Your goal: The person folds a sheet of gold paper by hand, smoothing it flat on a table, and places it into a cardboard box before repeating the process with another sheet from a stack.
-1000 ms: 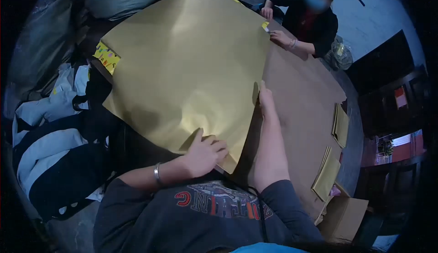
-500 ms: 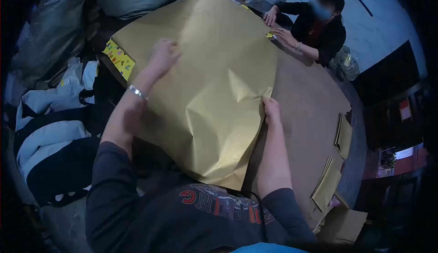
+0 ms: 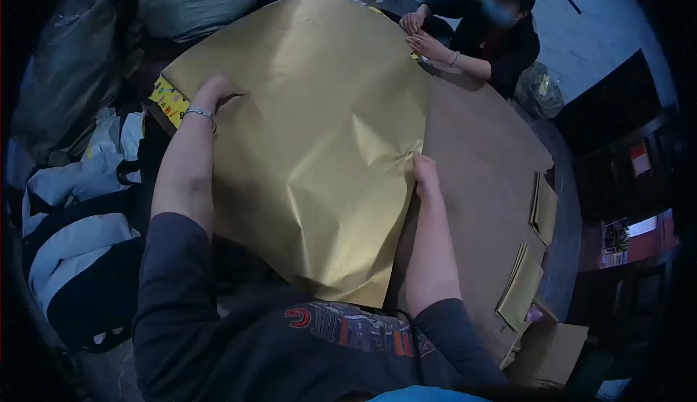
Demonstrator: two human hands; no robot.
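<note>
One gold sheet (image 3: 319, 137) lies mid-view on a brown surface (image 3: 483, 141). At 1 o'clock, a co-worker's two hands (image 3: 430, 46) sit by its edge; two sacks (image 3: 214, 3) lie at 10 and 11, two folded stacks (image 3: 520, 287) at 3 and 4, one box (image 3: 557, 350) at 4. The right hand (image 3: 427, 173) grips the sheet's edge at 3; the left hand (image 3: 215, 91) meets it at 10, its fingers too hidden to tell.

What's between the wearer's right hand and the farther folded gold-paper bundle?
In the head view, only bare brown surface separates the right hand from that bundle.

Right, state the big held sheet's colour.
The big sheet is gold, clearest in the head view.
</note>
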